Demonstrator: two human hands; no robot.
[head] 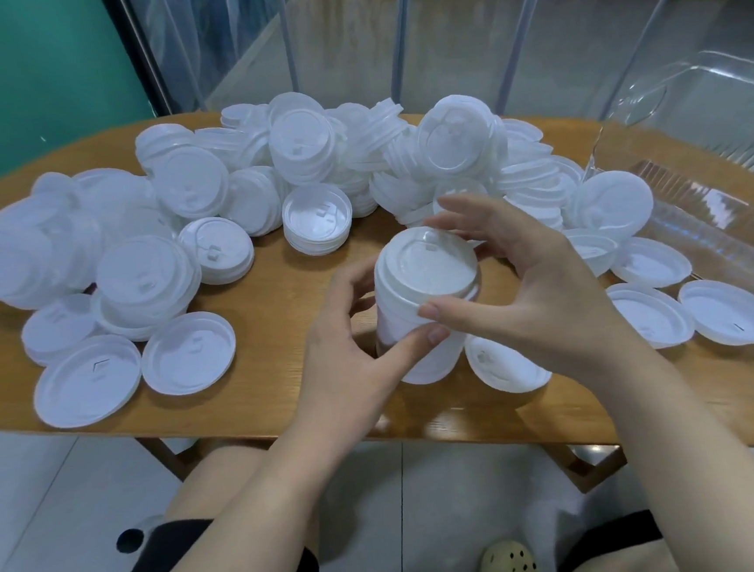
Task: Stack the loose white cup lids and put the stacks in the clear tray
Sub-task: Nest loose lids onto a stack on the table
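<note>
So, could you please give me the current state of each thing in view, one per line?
Stack of lids: upright on the table, held between both hands.
Left hand: grips the stack's lower side.
Right hand: fingers curled round the stack's top.
Loose lids: heaped unsorted on the wooden table.
Clear tray: at the right, no stacks visible inside.

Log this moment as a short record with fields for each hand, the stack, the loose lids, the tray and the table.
left hand: left hand grips the lower side of the stack, thumb across its front
right hand: right hand curls over the stack's top rim, thumb on the near edge
stack: stack of lids upright at the table's near middle
loose lids: loose lids heaped across the back and left, singles lying flat at the near edge
tray: clear tray at right, no stacks visible inside
table: wooden table
</note>
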